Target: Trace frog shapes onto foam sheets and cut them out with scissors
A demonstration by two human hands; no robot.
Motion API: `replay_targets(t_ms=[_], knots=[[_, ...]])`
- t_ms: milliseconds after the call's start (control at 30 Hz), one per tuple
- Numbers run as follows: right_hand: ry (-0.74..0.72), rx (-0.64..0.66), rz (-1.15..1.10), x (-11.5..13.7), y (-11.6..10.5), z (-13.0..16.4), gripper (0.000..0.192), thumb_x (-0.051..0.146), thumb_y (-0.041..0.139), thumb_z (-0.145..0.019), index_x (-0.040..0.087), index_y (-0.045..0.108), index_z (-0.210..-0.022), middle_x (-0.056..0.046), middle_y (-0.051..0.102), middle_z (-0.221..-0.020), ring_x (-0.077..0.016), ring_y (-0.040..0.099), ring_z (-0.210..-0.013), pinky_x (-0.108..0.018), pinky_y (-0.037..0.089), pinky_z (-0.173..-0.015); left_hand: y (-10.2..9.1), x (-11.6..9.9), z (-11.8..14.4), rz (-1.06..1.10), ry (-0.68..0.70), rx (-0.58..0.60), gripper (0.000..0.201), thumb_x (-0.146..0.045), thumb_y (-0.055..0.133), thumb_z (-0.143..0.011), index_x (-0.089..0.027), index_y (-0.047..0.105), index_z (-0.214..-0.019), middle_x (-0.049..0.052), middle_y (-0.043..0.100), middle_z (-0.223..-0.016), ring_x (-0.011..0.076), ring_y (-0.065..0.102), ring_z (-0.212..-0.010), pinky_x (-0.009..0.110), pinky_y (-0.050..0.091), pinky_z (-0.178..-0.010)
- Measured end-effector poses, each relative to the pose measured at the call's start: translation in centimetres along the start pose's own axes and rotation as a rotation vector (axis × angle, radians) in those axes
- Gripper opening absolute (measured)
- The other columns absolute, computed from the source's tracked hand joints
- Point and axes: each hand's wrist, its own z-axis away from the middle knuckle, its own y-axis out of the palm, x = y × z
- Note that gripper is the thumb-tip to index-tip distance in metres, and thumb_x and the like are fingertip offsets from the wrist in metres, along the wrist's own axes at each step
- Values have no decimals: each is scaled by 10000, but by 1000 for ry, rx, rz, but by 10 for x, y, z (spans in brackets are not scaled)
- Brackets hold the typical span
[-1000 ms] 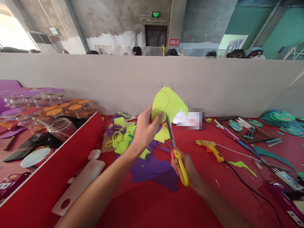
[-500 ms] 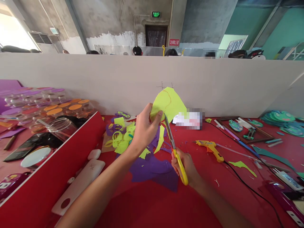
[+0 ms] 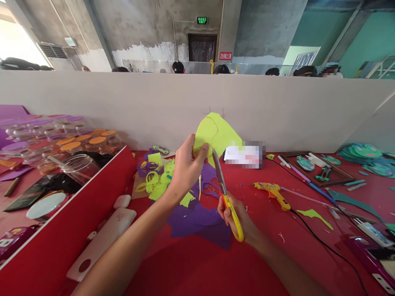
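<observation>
Left hand (image 3: 185, 168) pinches a yellow-green foam sheet (image 3: 216, 133) at its lower edge. Right hand (image 3: 236, 216), closed around yellow-handled scissors (image 3: 225, 193), holds the blades just beside that pinch, above purple foam scraps (image 3: 199, 220).

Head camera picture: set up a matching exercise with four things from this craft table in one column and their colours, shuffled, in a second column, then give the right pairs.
Things:
1. sheet held up in the left hand: sheet
2. scissors handle gripped by the right hand: scissors
3. large scrap lying flat under the hands: scrap
4. table covering

Colours:
A. purple
B. red
C. lime green
D. yellow

Pairs: 1-C, 2-D, 3-A, 4-B
</observation>
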Motion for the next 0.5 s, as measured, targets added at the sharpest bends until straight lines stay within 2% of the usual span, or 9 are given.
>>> replay_targets(t_ms=[167,367,500], knots=[[-2,28,-84,4,2,-2,687,923,375,-805,238,421,-837,43,454,-640,-110,375,-506,-270,345,-477,0,-2,1,15,10,30,211,-310,568,-945,-212,440,-809,-25,524,-647,93,491,-557,246,386,-513],[12,84,-67,11,0,-1,715,945,357,-784,237,440,-833,46,443,-617,-123,397,-501,-291,345,-493,0,-3,2,49,-6,23,228,-317,567,-944,-218,418,-802,-37,512,-620,84,447,-532,239,349,-491],[9,59,-108,16,3,-2,702,939,372,-786,242,449,-819,48,421,-618,-124,373,-510,-297,369,-519,1,-3,2,70,-2,64,241,-318,574,-941,-220,405,-799,-35,512,-640,83,439,-540,240,350,-493]])
